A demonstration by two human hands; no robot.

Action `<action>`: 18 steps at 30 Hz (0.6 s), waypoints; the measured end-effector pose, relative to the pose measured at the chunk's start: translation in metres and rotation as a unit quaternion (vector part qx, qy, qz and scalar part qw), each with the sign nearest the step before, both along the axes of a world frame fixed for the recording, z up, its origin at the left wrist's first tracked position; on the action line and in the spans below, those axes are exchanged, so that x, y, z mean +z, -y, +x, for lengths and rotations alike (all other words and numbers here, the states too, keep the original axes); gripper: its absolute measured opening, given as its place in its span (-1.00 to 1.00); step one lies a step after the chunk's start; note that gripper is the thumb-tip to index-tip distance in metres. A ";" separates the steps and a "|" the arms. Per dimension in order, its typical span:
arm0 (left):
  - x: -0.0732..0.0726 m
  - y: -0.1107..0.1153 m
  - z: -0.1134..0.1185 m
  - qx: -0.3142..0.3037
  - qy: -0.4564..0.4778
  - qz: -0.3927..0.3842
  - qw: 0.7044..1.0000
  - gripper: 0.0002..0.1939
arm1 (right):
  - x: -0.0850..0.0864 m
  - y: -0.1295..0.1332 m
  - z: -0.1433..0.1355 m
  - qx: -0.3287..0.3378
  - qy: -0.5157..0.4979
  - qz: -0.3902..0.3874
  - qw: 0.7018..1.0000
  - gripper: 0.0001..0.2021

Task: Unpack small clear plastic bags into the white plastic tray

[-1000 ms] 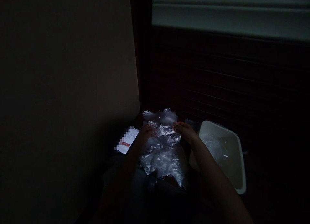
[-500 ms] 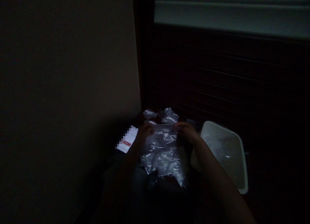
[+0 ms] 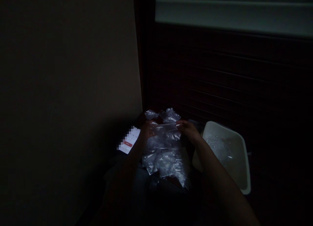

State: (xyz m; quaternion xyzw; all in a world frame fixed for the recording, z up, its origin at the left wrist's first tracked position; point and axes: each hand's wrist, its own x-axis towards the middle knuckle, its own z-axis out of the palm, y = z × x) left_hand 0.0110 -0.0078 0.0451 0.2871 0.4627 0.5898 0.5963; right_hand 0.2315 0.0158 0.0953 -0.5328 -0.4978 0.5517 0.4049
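Note:
In the dim light, a clear plastic bag [image 3: 164, 129] stretches between my two hands, its top edge running across. My left hand [image 3: 148, 129] is closed on the bag's left side. At the right end of the top edge, my right hand [image 3: 187, 128] pinches the plastic. Below lies a spread of crumpled clear plastic bags [image 3: 166, 162], overlapping one another. Behind my hands are two more crumpled bags, a small one [image 3: 151, 114] on the left and a larger one [image 3: 171, 115] beside it. Whether the held bag contains anything is too dark to see.
A white plastic bin [image 3: 245, 160] stands to the right with clear plastic [image 3: 220, 151] inside. On the left lies a phone [image 3: 129, 140] with its screen lit. A pale wall [image 3: 73, 72] rises at left, and dark slatted panelling [image 3: 220, 79] stands behind.
The held bag's face has opened out downward, showing more shiny plastic between my hands. My left hand has shifted slightly, and the right hand has risen a little.

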 end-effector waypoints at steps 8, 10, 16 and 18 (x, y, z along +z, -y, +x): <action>-0.007 0.006 0.001 0.030 -0.057 0.060 0.996 -0.47 | -0.004 -0.003 0.000 -0.039 -0.047 -0.003 0.998 -0.50; -0.009 0.003 0.000 0.042 -0.060 0.067 0.995 -0.50 | -0.001 -0.001 -0.001 -0.031 -0.065 -0.027 0.997 -0.45; -0.008 0.003 -0.002 0.058 -0.065 0.062 0.994 -0.51 | 0.003 0.004 -0.002 0.024 -0.059 -0.111 0.992 -0.47; -0.009 0.004 -0.002 0.059 -0.057 0.070 0.994 -0.51 | 0.002 0.005 0.000 0.057 -0.052 -0.117 0.990 -0.55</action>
